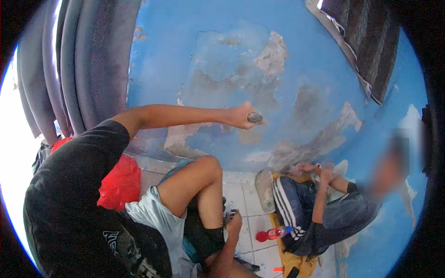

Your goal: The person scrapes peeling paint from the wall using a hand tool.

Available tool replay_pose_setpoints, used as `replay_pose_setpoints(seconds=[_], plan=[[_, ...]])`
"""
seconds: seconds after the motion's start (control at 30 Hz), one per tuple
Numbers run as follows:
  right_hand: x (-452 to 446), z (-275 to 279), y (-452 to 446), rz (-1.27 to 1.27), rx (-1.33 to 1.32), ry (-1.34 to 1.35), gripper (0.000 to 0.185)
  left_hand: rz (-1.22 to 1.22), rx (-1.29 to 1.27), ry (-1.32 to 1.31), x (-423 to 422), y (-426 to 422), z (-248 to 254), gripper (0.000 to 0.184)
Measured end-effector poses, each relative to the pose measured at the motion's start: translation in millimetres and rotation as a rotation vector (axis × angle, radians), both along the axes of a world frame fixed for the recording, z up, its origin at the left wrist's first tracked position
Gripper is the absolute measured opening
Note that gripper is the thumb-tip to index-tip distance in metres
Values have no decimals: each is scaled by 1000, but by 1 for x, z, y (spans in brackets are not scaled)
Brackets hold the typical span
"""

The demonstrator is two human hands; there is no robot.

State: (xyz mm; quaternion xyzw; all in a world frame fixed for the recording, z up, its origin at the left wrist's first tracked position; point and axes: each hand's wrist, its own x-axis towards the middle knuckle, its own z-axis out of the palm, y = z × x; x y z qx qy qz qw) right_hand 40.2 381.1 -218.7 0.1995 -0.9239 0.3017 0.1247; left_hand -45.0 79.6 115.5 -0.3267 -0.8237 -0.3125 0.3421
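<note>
My left hand [242, 116] is stretched out to the blue wall [222, 18], its fingers wrapped round a tool with a dark, rounded handle end [254, 117]. The tool's far end is hidden behind the hand, so its kind does not show. Around it the paint has peeled to grey patches [273, 53]. My right hand [234, 224] is low beside my bent leg, above the white tiled floor [256, 222]. Its fingers are curled round something small and dark that I cannot make out.
Another person [343, 213] sits at the right on a yellow cloth [296, 261], hands near the wall. A bottle with red contents [274, 233] lies between us. A red plastic bag [124, 183] is at my left. Grey curtains [102, 60] hang at left; a dark cloth [371, 41] hangs upper right.
</note>
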Motion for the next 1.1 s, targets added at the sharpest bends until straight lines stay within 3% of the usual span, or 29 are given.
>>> replay_pose_setpoints(seconds=[0.1, 0.2, 0.27, 0.33, 0.37, 0.43, 0.47, 0.53, 0.57, 0.63, 0.67, 0.73, 0.87, 0.93, 1.0, 1.1], plan=[[-8, -4, 2, -62, -10, -113, 24, -2, 71, 73, 5, -4, 16, 42], [-11, -18, 8, -26, 20, 34, 25, 88, 101, -13, -7, -22, -21, 42], [-9, -15, 11, -29, 36, -29, 24, 119, 105, -56, -7, -19, -26, 42], [-18, -21, 13, -51, 22, 46, 23, -41, -72, 206, 8, -14, -12, 41], [-16, -21, 11, -72, 17, 7, 23, -58, -98, 200, 7, -12, -2, 41], [-12, -30, 10, -65, 13, 36, 23, 60, 69, 109, 5, -9, -4, 41], [0, 5, 1, -84, 51, -94, 22, 62, 69, 84, -1, -9, -15, 41], [-7, -17, 6, -18, 34, 23, 22, 157, 153, -322, -10, -10, -19, 41], [-13, -22, 9, 7, 29, 3, 22, 159, 165, -301, -9, -11, -14, 41], [-8, -17, 5, 15, -19, -44, 24, 60, 18, 273, 15, 0, 2, 43], [-12, -16, 2, -5, -43, -52, 24, 37, -3, 265, 2, -2, 0, 43], [-8, -18, 3, -25, 33, -34, 25, 126, 82, -76, -13, -15, -17, 44], [-8, -17, 4, -42, 16, -35, 27, 133, 1, -74, -13, -11, -18, 44], [-5, -21, 5, 20, -80, 107, 26, 58, 72, 172, 9, -3, -2, 46], [-3, -6, 0, -16, -54, -21, 23, 95, 60, 32, -5, -6, -7, 46], [-13, -29, 10, 22, -59, 90, 23, 104, 105, -33, 3, -9, -9, 46]])
